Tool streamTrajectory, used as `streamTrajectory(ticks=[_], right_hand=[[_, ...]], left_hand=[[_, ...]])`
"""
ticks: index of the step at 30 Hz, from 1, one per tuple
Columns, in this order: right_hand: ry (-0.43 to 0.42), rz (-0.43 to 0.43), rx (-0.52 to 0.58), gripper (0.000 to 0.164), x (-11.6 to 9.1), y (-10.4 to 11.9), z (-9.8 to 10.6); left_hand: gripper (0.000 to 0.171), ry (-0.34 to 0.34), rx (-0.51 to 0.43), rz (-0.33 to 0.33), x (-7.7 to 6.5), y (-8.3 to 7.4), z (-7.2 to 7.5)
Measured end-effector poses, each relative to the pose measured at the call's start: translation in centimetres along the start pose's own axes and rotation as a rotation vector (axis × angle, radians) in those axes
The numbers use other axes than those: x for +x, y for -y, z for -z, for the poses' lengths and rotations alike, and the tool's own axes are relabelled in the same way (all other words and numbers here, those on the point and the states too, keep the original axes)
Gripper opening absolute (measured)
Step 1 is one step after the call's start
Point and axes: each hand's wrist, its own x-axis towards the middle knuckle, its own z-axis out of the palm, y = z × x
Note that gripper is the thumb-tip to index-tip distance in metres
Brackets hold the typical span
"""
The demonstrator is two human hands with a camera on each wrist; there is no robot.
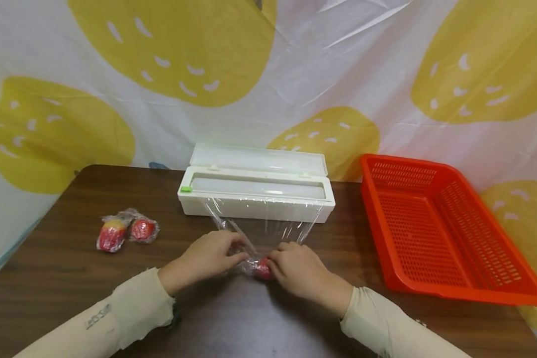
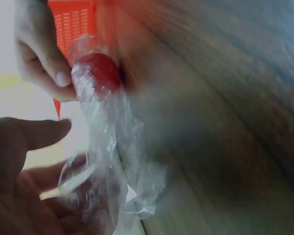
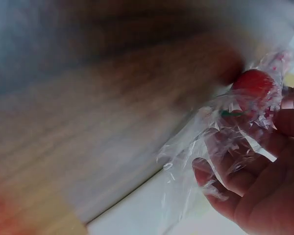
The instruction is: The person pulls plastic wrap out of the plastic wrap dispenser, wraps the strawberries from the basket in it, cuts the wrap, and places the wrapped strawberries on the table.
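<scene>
A round red fruit (image 2: 95, 73) with a bit of green lies on the table, wrapped in clear plastic film (image 2: 105, 127). My right hand (image 1: 301, 271) holds it at its right side, thumb and fingers bent about it through the film. To its left is my left hand (image 1: 208, 258), with thumb and fingers parted and loosely bent; film lies over and beside these fingers. The film stretches back to a white cling film dispenser (image 1: 255, 208), whose lid stands up and whose roll shows inside. Crumpled film partly hides the fruit.
Two film-wrapped fruits, one red and yellow (image 1: 112, 234) and one round and red (image 1: 142, 229), lie on the table's left side. A red plastic basket (image 1: 387, 248) stands at the right. Behind the brown table (image 1: 53, 278) hangs a cloth (image 1: 232, 122) with yellow shapes.
</scene>
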Motion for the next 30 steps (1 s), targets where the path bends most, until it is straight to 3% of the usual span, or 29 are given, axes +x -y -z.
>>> streamTrajectory(ticks=[3, 6, 9, 12, 17, 20, 27, 30], right_hand=[[-0.023, -0.004, -0.008, 0.018, 0.6, -0.2, -0.2], [-0.071, -0.040, 0.012, 0.017, 1.0, -0.5, -0.3], [-0.126, -0.132, 0.082, 0.017, 1.2, -0.6, -0.2], [-0.182, -0.210, 0.148, 0.019, 1.2, -0.7, 0.1], [-0.214, -0.209, 0.205, 0.023, 1.0, -0.9, 0.7], [-0.201, -0.188, 0.183, 0.023, 0.7, -0.9, 0.6], [-0.190, -0.153, 0.102, 0.022, 0.1, -1.1, 0.1], [-0.189, -0.154, 0.100, 0.024, 0.1, -1.3, 0.1]], left_hand=[[0.032, -0.169, 0.095, -0.066, 0.2, -0.2, -0.3], [0.032, -0.280, 0.168, -0.203, 0.5, -1.0, -0.7], [0.027, -0.255, 0.229, -0.355, 0.8, -1.7, -1.3], [0.024, -0.156, 0.291, -0.425, 0.9, -2.1, -2.2], [0.018, -0.058, 0.322, -0.349, 1.5, -2.1, -3.1], [0.023, -0.048, 0.347, -0.318, 2.1, -1.9, -3.4], [0.029, -0.065, 0.435, -0.349, 3.3, -1.7, -3.8], [0.031, -0.032, 0.408, -0.303, 4.0, -1.7, -3.4]])
